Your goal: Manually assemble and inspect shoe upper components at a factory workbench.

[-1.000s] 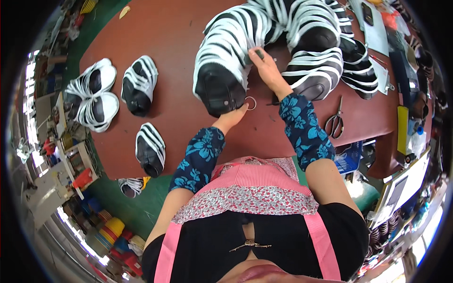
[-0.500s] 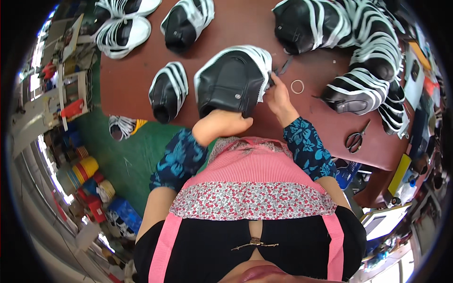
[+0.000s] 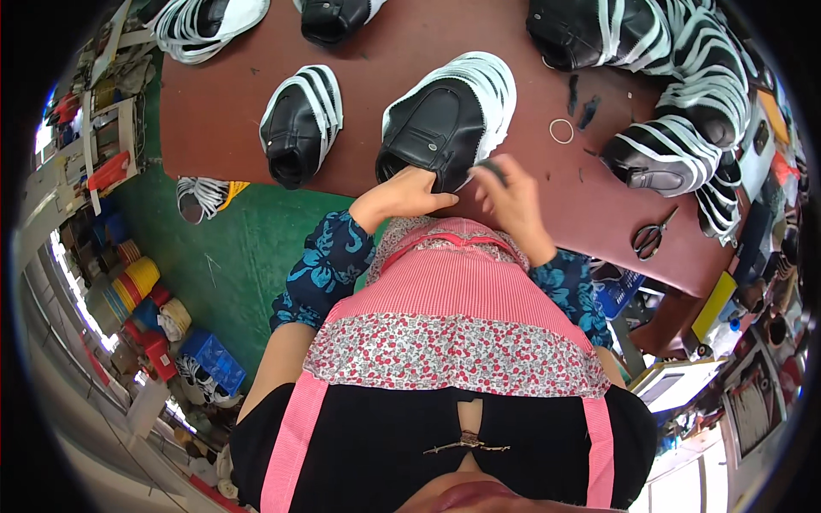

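A black leather shoe upper (image 3: pixel 434 120) with a white zigzag-edged border rests on the table's near side, its opening toward me. My left hand (image 3: pixel 400 197) has its fingers inside that opening, thumb outside, gripping the heel part. At the heel's right side is my right hand (image 3: pixel 517 205), slightly blurred, pinching a small dark piece (image 3: pixel 491 170) between thumb and fingers. What that piece is does not show clearly. To the left lies another black upper (image 3: pixel 295 132) with white striped edging.
The red-brown table (image 3: pixel 368 103) carries a chain of black-and-white uppers (image 3: pixel 663 158) at the right. Small scissors (image 3: pixel 652 239) lie near the right edge, and a pale ring (image 3: pixel 561 131) with dark scraps (image 3: pixel 588 111) beside it. More uppers (image 3: pixel 205 26) sit far left.
My right hand has come down from the upper's right side toward the heel. Dark scraps near the ring now show more fully. The left hand still holds the upper, while the whole view has shifted.
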`<state>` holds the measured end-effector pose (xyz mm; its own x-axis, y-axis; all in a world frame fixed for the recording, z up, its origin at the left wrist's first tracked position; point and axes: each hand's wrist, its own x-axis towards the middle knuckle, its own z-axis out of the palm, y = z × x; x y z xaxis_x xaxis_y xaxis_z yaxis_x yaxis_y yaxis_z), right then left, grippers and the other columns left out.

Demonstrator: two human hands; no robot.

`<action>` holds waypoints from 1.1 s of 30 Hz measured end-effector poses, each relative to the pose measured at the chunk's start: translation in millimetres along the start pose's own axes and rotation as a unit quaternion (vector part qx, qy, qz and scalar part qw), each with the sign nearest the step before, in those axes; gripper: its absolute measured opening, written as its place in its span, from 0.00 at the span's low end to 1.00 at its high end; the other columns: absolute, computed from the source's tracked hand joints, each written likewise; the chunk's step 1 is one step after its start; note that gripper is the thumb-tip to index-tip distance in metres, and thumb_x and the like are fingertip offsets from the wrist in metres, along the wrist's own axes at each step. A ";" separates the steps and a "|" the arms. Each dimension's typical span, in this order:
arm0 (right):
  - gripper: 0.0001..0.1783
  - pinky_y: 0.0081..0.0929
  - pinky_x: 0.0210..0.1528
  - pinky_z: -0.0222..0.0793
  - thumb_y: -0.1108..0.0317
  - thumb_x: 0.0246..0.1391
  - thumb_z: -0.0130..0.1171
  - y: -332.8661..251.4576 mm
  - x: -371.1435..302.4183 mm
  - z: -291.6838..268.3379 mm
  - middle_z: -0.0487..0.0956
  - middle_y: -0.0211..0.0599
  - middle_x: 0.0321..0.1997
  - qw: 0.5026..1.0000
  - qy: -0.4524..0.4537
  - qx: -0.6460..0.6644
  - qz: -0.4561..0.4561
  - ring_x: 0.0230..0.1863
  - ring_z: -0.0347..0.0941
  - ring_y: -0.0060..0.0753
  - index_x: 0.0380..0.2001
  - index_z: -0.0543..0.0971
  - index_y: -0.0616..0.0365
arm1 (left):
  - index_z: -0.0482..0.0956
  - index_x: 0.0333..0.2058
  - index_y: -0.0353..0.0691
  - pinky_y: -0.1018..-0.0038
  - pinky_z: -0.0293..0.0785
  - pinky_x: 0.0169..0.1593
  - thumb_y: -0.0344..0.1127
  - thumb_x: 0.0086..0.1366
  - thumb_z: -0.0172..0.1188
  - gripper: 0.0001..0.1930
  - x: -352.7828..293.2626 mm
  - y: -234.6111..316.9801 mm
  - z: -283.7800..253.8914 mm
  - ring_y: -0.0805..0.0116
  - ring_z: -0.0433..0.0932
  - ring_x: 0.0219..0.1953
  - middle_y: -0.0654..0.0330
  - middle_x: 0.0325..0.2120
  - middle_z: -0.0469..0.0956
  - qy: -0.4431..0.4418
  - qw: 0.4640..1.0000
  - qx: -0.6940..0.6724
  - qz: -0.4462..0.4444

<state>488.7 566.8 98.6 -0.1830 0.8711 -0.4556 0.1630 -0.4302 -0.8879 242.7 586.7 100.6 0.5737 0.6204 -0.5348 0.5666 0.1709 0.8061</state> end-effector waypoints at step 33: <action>0.21 0.55 0.29 0.74 0.54 0.77 0.57 11.9 9.0 46.3 0.81 0.53 0.24 0.936 0.107 -0.272 -0.196 0.28 0.81 0.63 0.31 0.79 0.57 | 0.80 0.51 0.21 0.53 0.77 0.56 0.39 0.78 0.56 0.20 17.3 -26.3 19.9 0.38 0.84 0.53 0.32 0.47 0.84 -0.018 0.996 -0.088 -0.018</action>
<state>444.1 558.5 81.0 -0.1439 0.9892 -0.0270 0.6036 0.0662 -0.7945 249.5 577.7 65.1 0.5774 0.5847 -0.5698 0.4757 0.3263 0.8169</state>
